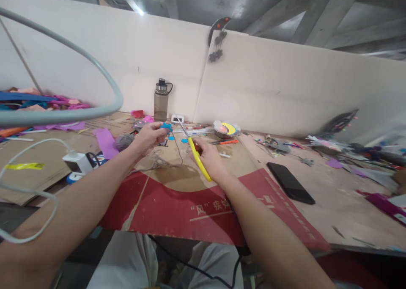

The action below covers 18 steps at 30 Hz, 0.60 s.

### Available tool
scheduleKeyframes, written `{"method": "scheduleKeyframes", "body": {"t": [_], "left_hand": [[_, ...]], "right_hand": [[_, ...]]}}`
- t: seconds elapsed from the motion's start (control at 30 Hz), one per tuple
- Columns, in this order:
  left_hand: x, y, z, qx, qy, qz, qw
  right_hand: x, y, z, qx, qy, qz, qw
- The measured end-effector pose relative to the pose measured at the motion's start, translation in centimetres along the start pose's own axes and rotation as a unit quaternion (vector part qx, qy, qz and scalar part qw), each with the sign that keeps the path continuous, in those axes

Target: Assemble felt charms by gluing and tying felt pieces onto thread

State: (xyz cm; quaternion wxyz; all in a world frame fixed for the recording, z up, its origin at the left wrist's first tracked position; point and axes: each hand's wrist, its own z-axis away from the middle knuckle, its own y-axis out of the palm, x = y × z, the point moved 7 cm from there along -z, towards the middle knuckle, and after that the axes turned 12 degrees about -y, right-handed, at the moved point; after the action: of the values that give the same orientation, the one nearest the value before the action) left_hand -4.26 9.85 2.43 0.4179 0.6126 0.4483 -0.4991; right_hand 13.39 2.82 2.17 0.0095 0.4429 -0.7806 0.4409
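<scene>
Between the thumb and fingers of my left hand (148,137) is a small blue felt piece (166,127) with a jagged outline. From it a grey yarn strand (179,148) hangs down to a loose tangle (158,163) on the cardboard. My right hand (205,157) is wrapped round a pair of scissors (198,158) with yellow handles, their blades pointing up and left towards the blue piece. Whether the blades are parted is hard to make out. Two more small blue pieces (184,141) lie on the cardboard between my hands. Beside my left wrist rests a grey yarn ball (124,141).
A water bottle (161,100) stands at the back by the white partition (253,81). To the right lies a black phone (290,182). A white charger (78,163) with a cable sits at left. Felt scraps (34,103) are heaped far left. A grey tube (91,60) curves across the upper left.
</scene>
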Motion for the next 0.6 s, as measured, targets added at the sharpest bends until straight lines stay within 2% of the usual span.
{"method": "scheduleKeyframes", "body": {"t": [0.1,0.27,0.33,0.5,0.6], "left_hand": [[-0.8,-1.3,-0.3,-0.053,0.058,-0.102,0.992],[-2.4,-2.3,-0.1,-0.109,0.13,-0.256,0.952],[-2.7,-2.2,0.0,-0.112,0.132,-0.289,0.942],[-2.4,-1.7,0.1,-0.08,0.088,-0.292,0.949],[-2.6,-1.6,0.3,-0.081,0.097,-0.305,0.944]], "right_hand": [[0.6,-0.3,0.0,0.016,-0.03,0.05,0.998],[0.5,-0.8,0.4,0.045,-0.016,0.175,0.983],[0.5,-0.9,0.4,0.062,-0.016,0.206,0.976],[0.8,-0.7,0.4,0.104,-0.021,0.25,0.962],[0.9,-0.6,0.3,0.11,-0.026,0.257,0.96]]}}
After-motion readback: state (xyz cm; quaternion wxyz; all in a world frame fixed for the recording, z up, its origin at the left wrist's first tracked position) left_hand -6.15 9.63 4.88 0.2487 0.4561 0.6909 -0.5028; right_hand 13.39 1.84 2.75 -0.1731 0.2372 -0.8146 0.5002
